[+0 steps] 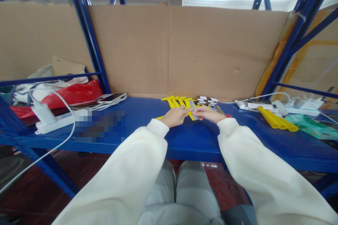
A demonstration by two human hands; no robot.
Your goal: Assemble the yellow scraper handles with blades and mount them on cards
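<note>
My left hand (174,116) is closed round a yellow T-shaped scraper (159,117), whose handle end sticks out on the wrist side. Fingers and thumb of my right hand (209,114) pinch a small greyish, flat strip (193,106). It lies against the scraper's yellow head, between the two hands; the fingers hide part of the contact. Just beyond my left hand, several more yellow T-shaped scrapers (173,102) lie side by side. Behind my right hand is a stack of small white-and-black pieces (207,100), too small to make out.
Yellow tubes (274,119), a green packet (311,126) and a white power strip (303,107) lie at right. At left are a phone (113,98), a white charger with cable (44,114) and a red bag (74,93). Cardboard (200,52) walls the blue table's (190,142) back.
</note>
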